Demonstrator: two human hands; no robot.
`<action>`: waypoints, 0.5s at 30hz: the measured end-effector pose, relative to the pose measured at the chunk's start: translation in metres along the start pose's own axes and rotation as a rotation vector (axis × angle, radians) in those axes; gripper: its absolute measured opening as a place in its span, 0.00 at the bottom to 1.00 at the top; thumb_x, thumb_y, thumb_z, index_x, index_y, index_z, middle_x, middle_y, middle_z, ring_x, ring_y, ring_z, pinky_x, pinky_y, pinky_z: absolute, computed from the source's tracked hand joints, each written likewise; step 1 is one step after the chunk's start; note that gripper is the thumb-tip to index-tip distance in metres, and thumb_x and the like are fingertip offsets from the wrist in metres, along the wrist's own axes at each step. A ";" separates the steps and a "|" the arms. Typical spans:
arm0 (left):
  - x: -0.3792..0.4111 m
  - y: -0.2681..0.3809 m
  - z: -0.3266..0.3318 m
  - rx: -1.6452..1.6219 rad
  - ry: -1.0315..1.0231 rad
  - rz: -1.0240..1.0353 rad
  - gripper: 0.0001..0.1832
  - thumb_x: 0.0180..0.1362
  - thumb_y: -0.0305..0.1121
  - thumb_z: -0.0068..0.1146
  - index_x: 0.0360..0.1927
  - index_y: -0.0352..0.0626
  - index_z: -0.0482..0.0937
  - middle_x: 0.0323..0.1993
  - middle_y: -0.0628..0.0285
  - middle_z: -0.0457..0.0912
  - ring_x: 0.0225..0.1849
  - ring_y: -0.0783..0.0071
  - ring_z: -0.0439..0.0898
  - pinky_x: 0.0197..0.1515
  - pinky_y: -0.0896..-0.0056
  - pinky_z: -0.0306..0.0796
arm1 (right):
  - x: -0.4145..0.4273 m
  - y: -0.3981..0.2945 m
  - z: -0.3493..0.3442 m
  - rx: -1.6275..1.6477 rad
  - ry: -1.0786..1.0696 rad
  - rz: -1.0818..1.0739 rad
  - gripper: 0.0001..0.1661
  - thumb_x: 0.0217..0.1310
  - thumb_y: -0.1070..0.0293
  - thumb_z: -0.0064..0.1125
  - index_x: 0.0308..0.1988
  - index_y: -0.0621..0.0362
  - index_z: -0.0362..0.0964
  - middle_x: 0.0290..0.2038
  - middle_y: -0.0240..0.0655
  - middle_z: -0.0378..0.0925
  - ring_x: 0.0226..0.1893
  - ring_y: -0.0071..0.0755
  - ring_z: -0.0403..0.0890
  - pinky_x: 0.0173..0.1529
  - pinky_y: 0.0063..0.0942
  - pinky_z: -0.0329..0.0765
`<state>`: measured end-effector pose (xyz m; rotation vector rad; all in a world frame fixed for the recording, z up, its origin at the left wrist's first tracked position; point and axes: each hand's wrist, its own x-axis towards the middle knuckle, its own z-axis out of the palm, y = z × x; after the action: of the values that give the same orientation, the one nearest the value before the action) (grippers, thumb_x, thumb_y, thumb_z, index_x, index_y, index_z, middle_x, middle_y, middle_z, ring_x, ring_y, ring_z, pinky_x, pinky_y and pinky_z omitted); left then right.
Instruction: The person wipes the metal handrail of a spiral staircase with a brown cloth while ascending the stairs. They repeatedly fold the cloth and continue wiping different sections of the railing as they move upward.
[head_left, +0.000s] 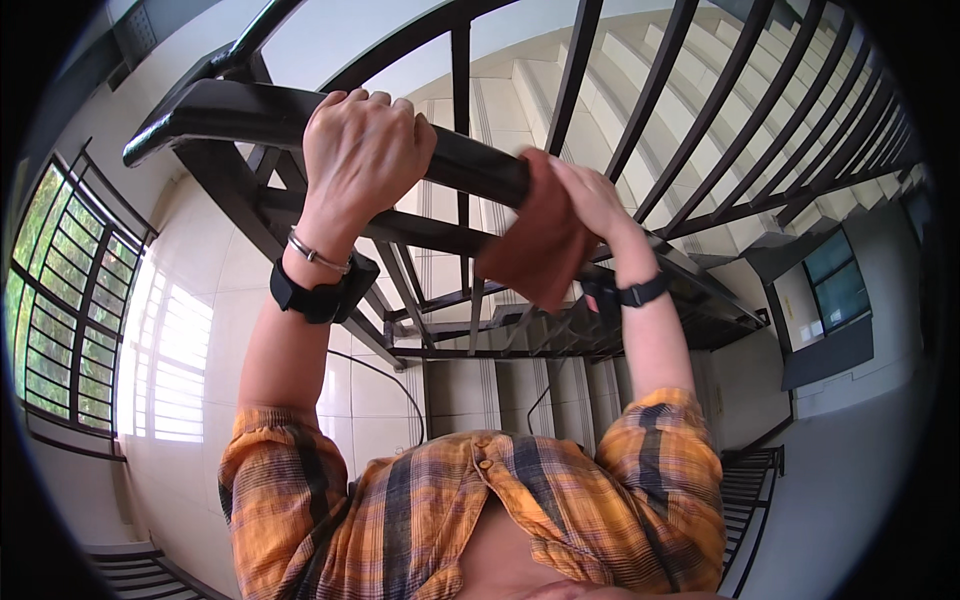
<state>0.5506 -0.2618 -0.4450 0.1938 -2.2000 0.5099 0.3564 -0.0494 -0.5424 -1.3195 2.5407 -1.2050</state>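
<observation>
My left hand (367, 154) grips the dark metal handrail (472, 161) of a staircase, its fingers curled over the top. Farther right along the same rail, my right hand (589, 196) holds a reddish-brown cloth (541, 232). The cloth drapes over the rail and hangs down on the near side, its lower corner slightly blurred. My right thumb and fingertips are partly hidden by the cloth and rail. Around my left wrist are a metal bangle (319, 251) and a black strap (307, 296); another black strap (643, 290) circles my right wrist.
Dark metal balusters (652, 90) stand beyond the rail, with pale tiled stairs (607, 79) rising behind them. More steps (517, 397) lie below. At left is a barred window (71, 300). A thin black cable (401, 386) hangs near my body.
</observation>
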 end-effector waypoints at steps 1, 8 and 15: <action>0.001 0.002 0.000 -0.007 0.008 -0.005 0.13 0.56 0.34 0.54 0.18 0.43 0.81 0.20 0.62 0.82 0.28 0.65 0.82 0.37 0.65 0.74 | -0.013 0.034 -0.009 -0.020 0.037 0.073 0.36 0.71 0.39 0.33 0.57 0.53 0.74 0.55 0.47 0.78 0.58 0.50 0.75 0.62 0.36 0.68; 0.003 0.009 -0.002 0.027 -0.036 -0.035 0.11 0.58 0.37 0.55 0.25 0.47 0.85 0.25 0.64 0.84 0.30 0.65 0.83 0.38 0.67 0.75 | -0.072 0.216 -0.059 -0.241 0.203 0.493 0.38 0.69 0.36 0.34 0.50 0.54 0.79 0.49 0.49 0.80 0.55 0.55 0.76 0.58 0.45 0.70; 0.004 0.010 -0.006 0.104 -0.015 0.036 0.12 0.60 0.37 0.53 0.25 0.47 0.84 0.27 0.64 0.84 0.33 0.65 0.84 0.40 0.66 0.75 | -0.038 -0.024 0.029 -0.205 0.480 -0.350 0.33 0.63 0.42 0.54 0.48 0.64 0.76 0.42 0.46 0.82 0.44 0.53 0.82 0.52 0.42 0.77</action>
<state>0.5490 -0.2503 -0.4411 0.2149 -2.1969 0.6451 0.4073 -0.0487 -0.5580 -1.7664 2.9039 -1.5138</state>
